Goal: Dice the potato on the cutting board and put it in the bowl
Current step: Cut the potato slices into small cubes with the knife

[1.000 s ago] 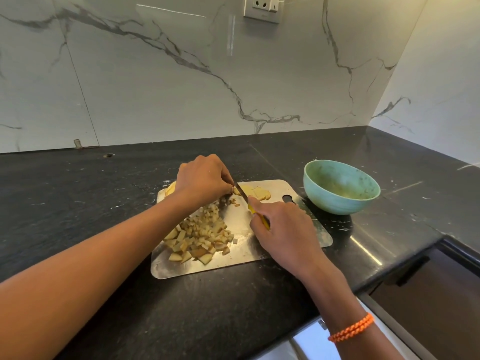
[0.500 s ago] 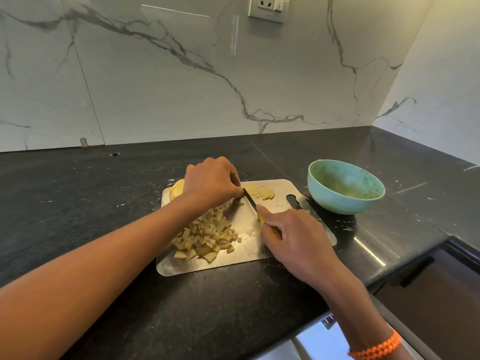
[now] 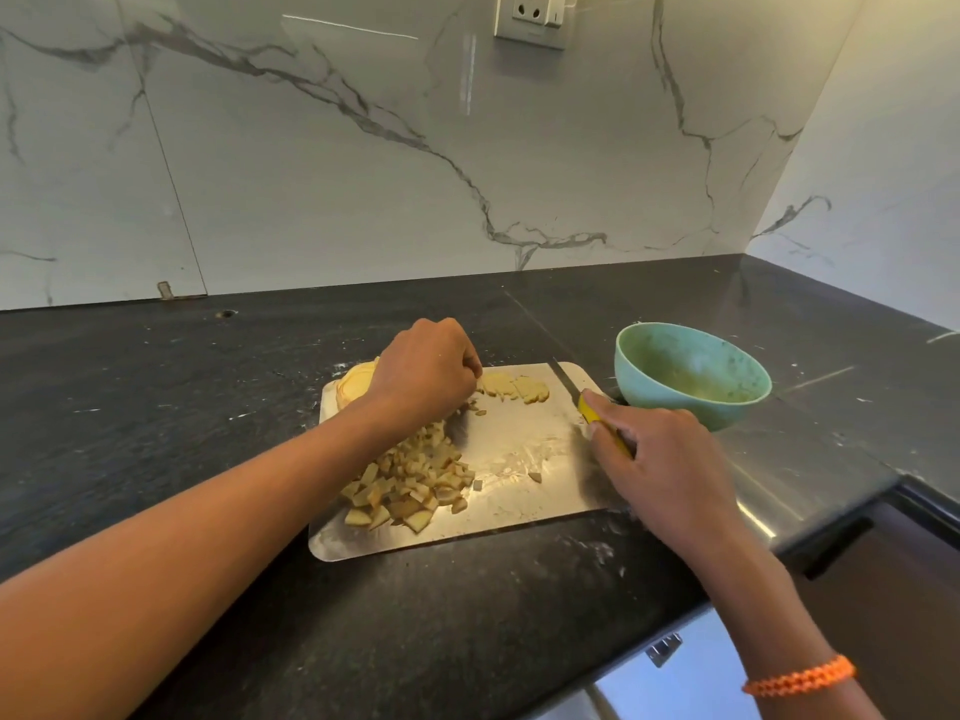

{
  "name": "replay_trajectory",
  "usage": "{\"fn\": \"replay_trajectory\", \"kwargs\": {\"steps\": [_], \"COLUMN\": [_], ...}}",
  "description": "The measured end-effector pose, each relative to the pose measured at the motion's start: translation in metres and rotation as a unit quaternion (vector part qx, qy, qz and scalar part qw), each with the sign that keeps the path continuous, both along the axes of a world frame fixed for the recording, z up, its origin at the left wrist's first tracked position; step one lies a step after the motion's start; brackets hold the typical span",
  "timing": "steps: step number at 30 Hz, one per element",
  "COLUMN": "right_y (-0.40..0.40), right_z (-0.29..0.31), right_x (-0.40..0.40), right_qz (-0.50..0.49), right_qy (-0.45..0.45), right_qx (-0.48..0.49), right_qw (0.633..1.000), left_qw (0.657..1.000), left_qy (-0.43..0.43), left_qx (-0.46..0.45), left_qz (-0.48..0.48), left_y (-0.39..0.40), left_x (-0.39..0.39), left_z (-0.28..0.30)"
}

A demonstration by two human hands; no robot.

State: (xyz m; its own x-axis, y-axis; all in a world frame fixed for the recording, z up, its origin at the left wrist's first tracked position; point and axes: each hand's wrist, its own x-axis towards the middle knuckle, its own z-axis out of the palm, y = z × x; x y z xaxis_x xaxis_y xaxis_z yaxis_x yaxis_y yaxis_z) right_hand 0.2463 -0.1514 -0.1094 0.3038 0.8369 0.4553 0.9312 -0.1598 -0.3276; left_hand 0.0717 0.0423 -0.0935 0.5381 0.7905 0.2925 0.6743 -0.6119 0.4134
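A steel cutting board (image 3: 519,491) lies on the black counter. A heap of diced potato (image 3: 410,480) covers its near left part. Thin potato slices (image 3: 514,389) lie at its far edge, and a stack of slices (image 3: 353,384) sits at the far left corner. My left hand (image 3: 423,374) is curled over the far edge, fingertips pinching the end of the flat slices. My right hand (image 3: 660,459) grips a yellow-handled knife (image 3: 584,402) at the board's right edge, blade pointing away. The green bowl (image 3: 691,376) stands just right of the board, holding no potato.
A marble backsplash rises behind the counter, with a wall socket (image 3: 530,18) up top. The counter's front edge drops off at the lower right, where a drawer front (image 3: 883,563) shows. An orange bracelet (image 3: 800,680) is on my right wrist.
My right hand has drawn the knife away from the slices to the board's right edge. My left hand stayed at the far edge, now pinching the slices.
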Motion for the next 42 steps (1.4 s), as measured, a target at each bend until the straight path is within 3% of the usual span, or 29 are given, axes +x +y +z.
{"fn": "replay_trajectory", "kwargs": {"steps": [4,9,17,23,32,37,42], "right_y": [0.01,0.008,0.009,0.011,-0.004,0.001,0.001], "right_z": [-0.001,-0.009,-0.009,-0.006,-0.005,-0.008,-0.005], "right_x": [0.006,0.012,0.012,0.008,-0.003,-0.002,-0.014], "right_qz": [0.008,0.099,0.031,0.055,0.158,0.111,0.194], "right_qy": [-0.033,0.068,0.007,0.014,0.112,0.061,0.095], "right_qx": [-0.037,-0.031,-0.005,-0.019,-0.01,-0.001,-0.033], "right_qw": [0.999,0.992,0.999,0.998,0.981,0.992,0.976], "left_qw": [0.999,0.998,0.996,0.992,0.988,0.987,0.99], "left_qy": [0.019,0.029,0.013,-0.032,-0.141,-0.144,-0.12], "left_qx": [0.01,0.013,-0.001,-0.075,-0.053,-0.07,-0.07], "left_qz": [-0.036,-0.054,-0.084,-0.101,0.014,0.012,0.016], "left_y": [-0.003,-0.003,-0.007,-0.011,0.0,0.005,0.01], "left_x": [0.005,0.008,0.007,0.01,-0.002,-0.006,-0.009], "left_z": [0.0,0.001,0.006,0.013,0.021,0.019,0.016]}}
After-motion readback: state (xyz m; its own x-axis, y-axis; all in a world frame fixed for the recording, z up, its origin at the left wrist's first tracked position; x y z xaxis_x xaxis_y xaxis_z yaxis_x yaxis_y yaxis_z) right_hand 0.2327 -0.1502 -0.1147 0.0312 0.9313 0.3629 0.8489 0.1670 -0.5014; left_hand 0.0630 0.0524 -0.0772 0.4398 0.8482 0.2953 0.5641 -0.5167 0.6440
